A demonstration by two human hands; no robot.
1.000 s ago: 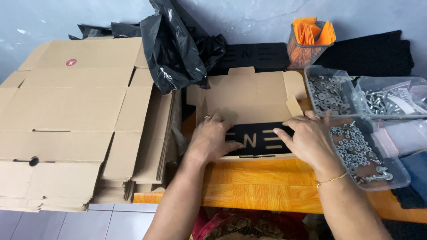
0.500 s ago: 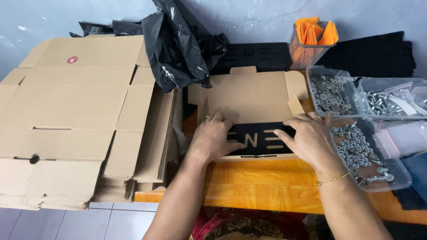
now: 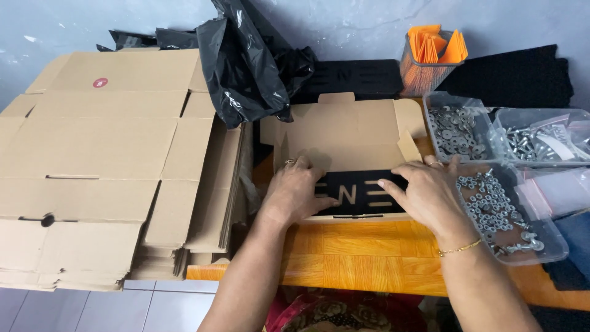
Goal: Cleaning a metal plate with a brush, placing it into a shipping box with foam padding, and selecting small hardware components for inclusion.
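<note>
Both forearms are bare, with no sleeves showing; the left hand (image 3: 295,193) wears a ring on one finger, and the right hand (image 3: 427,197) wears a ring too, plus a thin gold chain bracelet (image 3: 460,248) at the wrist.

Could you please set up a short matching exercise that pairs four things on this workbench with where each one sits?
Things:
1. black plate
2. flat cartons
3. orange holder
4. black bag

Places:
a. stacked at far left
b. inside the open box, under both hands
c. back right, beside the wall
d. draped over the stack's right edge

Pairs: 1-b, 2-a, 3-c, 4-d
</note>
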